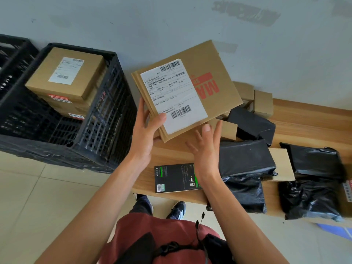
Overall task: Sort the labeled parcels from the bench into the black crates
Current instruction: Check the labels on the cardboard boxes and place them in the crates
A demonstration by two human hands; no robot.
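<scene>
My left hand (147, 128) grips the near left corner of a flat cardboard parcel (215, 73) with a white shipping label, thumb on the label, holding it tilted above the wooden bench (308, 126). My right hand (206, 149) hovers just below the parcel's near edge, fingers spread and holding nothing. A black crate (106, 119) on the floor to the left holds stacked labeled cardboard boxes (64, 73). On the bench lie black plastic-wrapped parcels (245, 157), small cardboard boxes (263, 103) and a black printed box (175, 178).
A second black crate (11, 52) stands at the far left by the wall. More black bags (312, 189) crowd the bench's right end. Tiled floor lies in front of the crates. My shoes (178, 209) are under the bench edge.
</scene>
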